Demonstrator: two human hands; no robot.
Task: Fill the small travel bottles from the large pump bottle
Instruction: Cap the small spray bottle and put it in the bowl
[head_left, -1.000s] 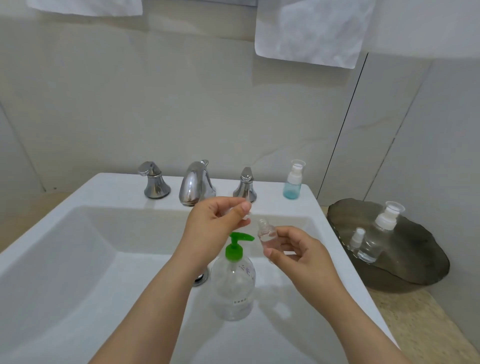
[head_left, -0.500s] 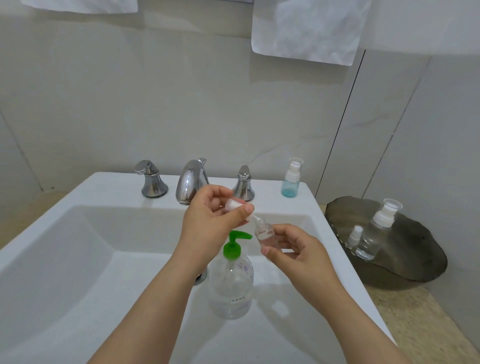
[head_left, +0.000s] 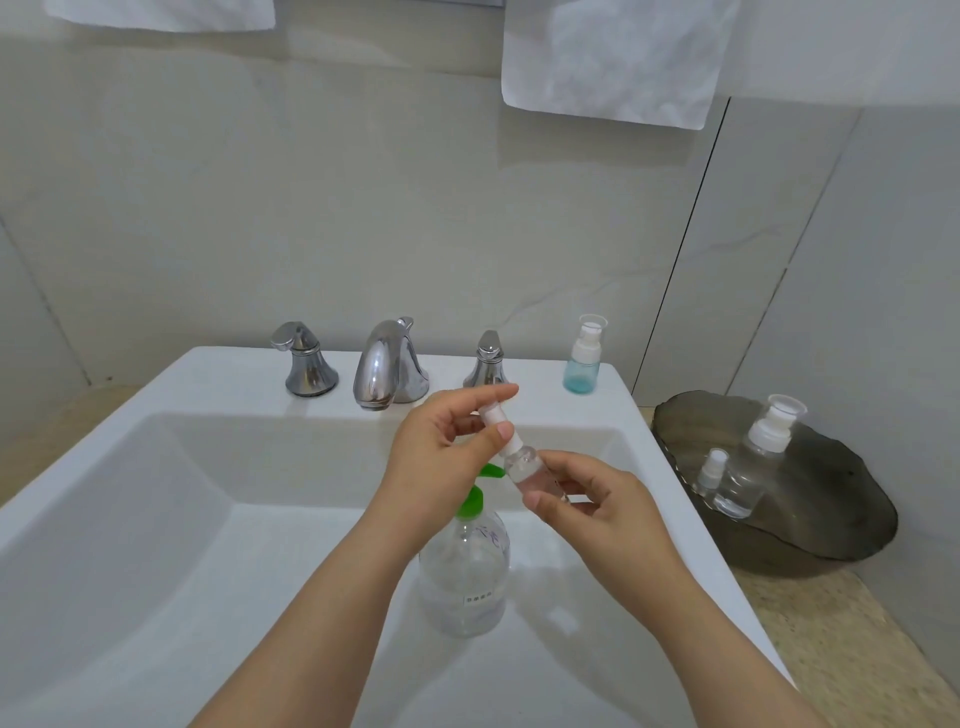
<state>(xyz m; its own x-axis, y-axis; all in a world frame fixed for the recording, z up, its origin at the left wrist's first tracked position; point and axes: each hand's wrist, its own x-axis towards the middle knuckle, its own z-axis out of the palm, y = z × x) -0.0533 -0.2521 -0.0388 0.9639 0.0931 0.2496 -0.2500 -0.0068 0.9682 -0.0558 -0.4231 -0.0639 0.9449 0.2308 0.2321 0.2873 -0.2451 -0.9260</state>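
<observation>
We are noting the left hand (head_left: 441, 457) pinching the white cap (head_left: 497, 420) between thumb and forefinger, the grip closing tight on it, the other fingers loosely curled. The cap is sitting at the neck of the small travel bottle (head_left: 525, 470), which is tilting toward the left. We cannot tell whether the cap is fully seated. The right hand (head_left: 597, 499) is holding the clear bottle's body, its grip narrowing to thumb and fingertips around it. Both hands are hovering over the right half of the sink (head_left: 156, 467).

Below them the large pump bottle (head_left: 465, 571) is standing upright inside the basin, with its green pump head (head_left: 475, 500) partly hidden behind the left hand.

A blue-tinted bottle (head_left: 583, 358) is standing at the sink's back right corner, near the faucet (head_left: 384, 369). On the counter (head_left: 831, 623) to the right, a dark tray (head_left: 841, 499) is carrying a larger clear bottle (head_left: 763, 452) and a tiny one (head_left: 710, 470) just beside it.
</observation>
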